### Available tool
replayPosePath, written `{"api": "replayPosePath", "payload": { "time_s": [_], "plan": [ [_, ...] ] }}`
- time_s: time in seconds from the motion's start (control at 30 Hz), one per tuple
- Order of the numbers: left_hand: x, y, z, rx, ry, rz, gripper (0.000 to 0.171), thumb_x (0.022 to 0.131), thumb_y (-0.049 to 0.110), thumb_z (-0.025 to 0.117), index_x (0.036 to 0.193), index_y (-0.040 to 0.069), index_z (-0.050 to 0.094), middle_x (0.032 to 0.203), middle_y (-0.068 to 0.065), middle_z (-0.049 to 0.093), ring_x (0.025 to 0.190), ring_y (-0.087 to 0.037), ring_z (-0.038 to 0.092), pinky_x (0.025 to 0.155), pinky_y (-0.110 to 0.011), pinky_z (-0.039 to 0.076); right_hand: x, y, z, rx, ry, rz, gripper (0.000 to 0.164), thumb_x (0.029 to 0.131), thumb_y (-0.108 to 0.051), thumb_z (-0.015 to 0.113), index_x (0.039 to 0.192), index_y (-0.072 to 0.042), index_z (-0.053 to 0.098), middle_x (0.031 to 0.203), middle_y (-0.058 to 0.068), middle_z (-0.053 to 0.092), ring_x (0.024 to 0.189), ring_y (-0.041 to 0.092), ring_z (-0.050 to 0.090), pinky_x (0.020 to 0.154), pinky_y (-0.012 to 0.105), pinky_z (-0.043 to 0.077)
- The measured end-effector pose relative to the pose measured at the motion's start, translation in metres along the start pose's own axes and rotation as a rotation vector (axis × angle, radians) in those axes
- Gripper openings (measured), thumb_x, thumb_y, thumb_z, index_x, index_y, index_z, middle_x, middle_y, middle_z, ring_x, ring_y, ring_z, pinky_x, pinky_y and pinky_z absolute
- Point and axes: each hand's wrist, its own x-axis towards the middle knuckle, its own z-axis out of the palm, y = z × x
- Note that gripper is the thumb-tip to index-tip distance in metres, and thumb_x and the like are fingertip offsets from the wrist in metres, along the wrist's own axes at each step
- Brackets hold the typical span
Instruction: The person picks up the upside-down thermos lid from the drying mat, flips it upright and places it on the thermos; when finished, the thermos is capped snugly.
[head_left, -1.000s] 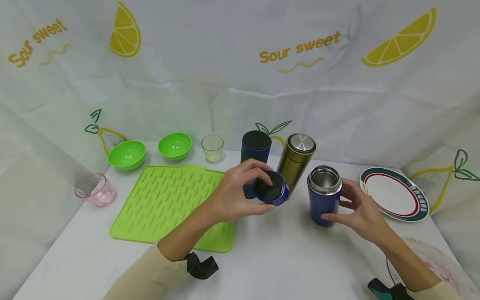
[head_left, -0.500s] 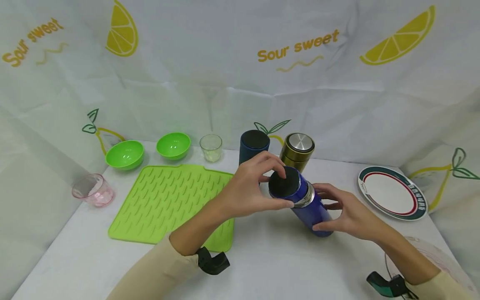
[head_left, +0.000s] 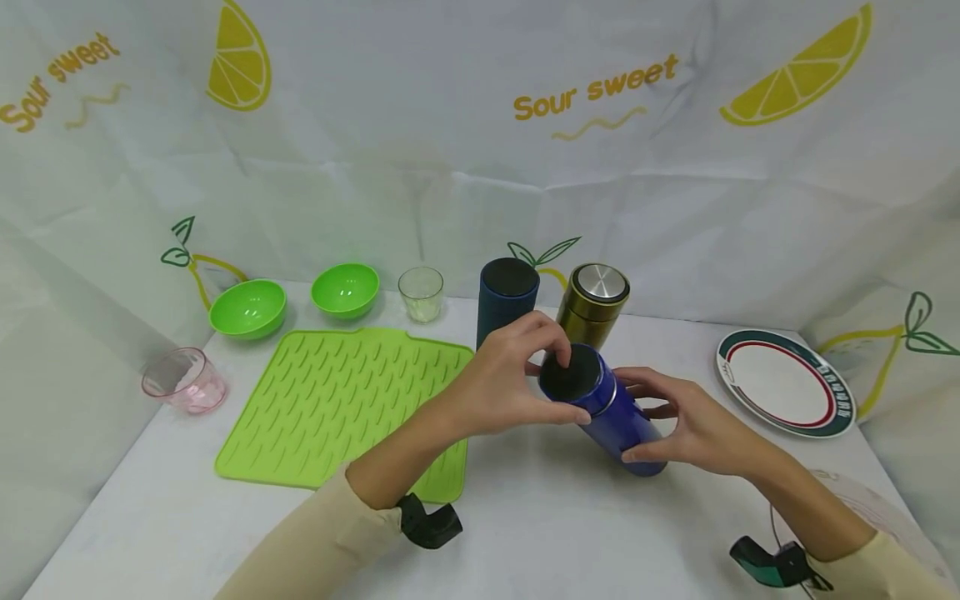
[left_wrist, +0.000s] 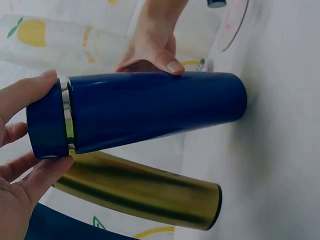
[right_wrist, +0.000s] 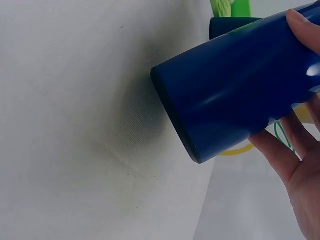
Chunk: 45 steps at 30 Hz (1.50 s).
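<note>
A blue thermos is tilted to the left above the white table, its body gripped by my right hand. The thumb and fingers wrap its sides in the right wrist view, where the dark base shows off the surface. My left hand pinches the thermos lid, which is blue with a black top. The lid sits at the mouth of the bottle; a thin silver band shows between lid and body in the left wrist view. Just behind stand a gold thermos and a dark blue bottle.
A green drying mat lies left of my hands. Beyond it are two green bowls and a clear glass. A pink glass stands far left. On the right are a rimmed plate and a pale patterned plate.
The thermos has been tilted leftward, and my left hand has brought the lid over to its mouth. The silver neck, visible half a second ago, is now mostly covered.
</note>
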Motion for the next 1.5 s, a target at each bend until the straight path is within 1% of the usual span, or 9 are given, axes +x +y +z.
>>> {"api": "replayPosePath", "payload": {
  "time_s": [0.2,0.37,0.47,0.63,0.8,1.0,1.2,1.37,1.5],
  "plan": [
    [0.000,-0.001,-0.004,-0.024,-0.057,0.030,0.046,0.070,0.021,0.095,0.099,0.011,0.061,0.119,-0.002,0.060,0.113,-0.014,0.060,0.083,-0.014,0.059,0.000,0.000,-0.002,0.018,-0.017,-0.020,0.082,0.076,-0.027,0.091,0.145,-0.011,0.050,0.142,0.016,0.061,0.121,0.038,0.065,0.088,0.048,0.062],
    [0.000,-0.001,-0.009,-0.014,-0.129,0.120,0.040,0.074,0.015,0.092,0.102,0.011,0.064,0.134,-0.005,0.063,0.124,-0.015,0.060,0.097,-0.019,0.055,0.000,-0.001,-0.004,0.044,-0.044,-0.032,0.082,0.076,-0.026,0.091,0.146,-0.014,0.050,0.143,0.016,0.060,0.124,0.017,0.066,0.092,0.048,0.061],
    [0.000,-0.001,-0.012,-0.022,-0.166,0.149,0.039,0.077,0.010,0.090,0.108,0.010,0.065,0.138,-0.006,0.063,0.129,-0.015,0.059,0.097,-0.019,0.055,0.001,-0.002,-0.005,0.065,-0.068,-0.020,0.083,0.077,-0.026,0.091,0.147,-0.013,0.048,0.145,0.017,0.058,0.126,0.026,0.066,0.095,0.049,0.059],
    [-0.001,-0.001,-0.014,-0.051,-0.205,0.109,0.049,0.079,0.007,0.087,0.123,0.009,0.066,0.141,-0.006,0.060,0.133,-0.017,0.057,0.091,-0.020,0.058,0.002,-0.005,-0.005,0.089,-0.106,0.000,0.084,0.080,-0.027,0.088,0.149,-0.010,0.044,0.148,0.023,0.054,0.126,0.050,0.060,0.095,0.050,0.059],
    [-0.001,-0.002,-0.014,-0.027,-0.225,0.125,0.058,0.081,0.008,0.086,0.135,0.010,0.064,0.143,-0.007,0.057,0.134,-0.018,0.056,0.095,-0.019,0.057,0.002,-0.005,-0.005,0.090,-0.108,-0.003,0.085,0.080,-0.027,0.088,0.150,-0.009,0.042,0.149,0.024,0.053,0.125,0.051,0.060,0.094,0.050,0.059],
    [-0.002,-0.002,-0.013,-0.018,-0.228,0.143,0.057,0.081,0.006,0.085,0.135,0.009,0.065,0.142,-0.008,0.056,0.133,-0.020,0.057,0.097,-0.017,0.055,0.000,-0.006,-0.004,0.065,-0.100,-0.020,0.090,0.076,-0.028,0.090,0.150,-0.008,0.042,0.147,0.024,0.055,0.123,0.051,0.062,0.092,0.051,0.060],
    [-0.002,0.003,-0.015,0.076,-0.241,0.135,0.059,0.081,0.010,0.086,0.136,0.015,0.065,0.139,-0.008,0.055,0.129,-0.018,0.056,0.102,-0.019,0.053,-0.002,-0.005,-0.002,0.043,-0.091,-0.054,0.087,0.078,-0.029,0.089,0.150,-0.010,0.043,0.144,0.023,0.057,0.121,0.049,0.063,0.091,0.051,0.060],
    [-0.003,0.011,-0.014,0.114,-0.251,0.070,0.064,0.080,0.028,0.089,0.137,0.019,0.063,0.134,-0.002,0.060,0.118,-0.012,0.060,0.085,-0.015,0.056,-0.002,-0.005,-0.002,0.041,-0.086,-0.080,0.084,0.080,-0.030,0.088,0.149,-0.011,0.044,0.144,0.022,0.058,0.122,0.047,0.064,0.092,0.049,0.060],
    [-0.002,0.013,-0.011,0.154,-0.207,0.095,0.060,0.080,0.035,0.088,0.133,0.018,0.065,0.128,0.000,0.064,0.111,-0.010,0.061,0.077,-0.014,0.054,-0.002,-0.005,-0.001,0.038,-0.089,-0.067,0.085,0.080,-0.030,0.088,0.149,-0.012,0.043,0.144,0.021,0.057,0.123,0.046,0.063,0.092,0.048,0.060]
  ]
}}
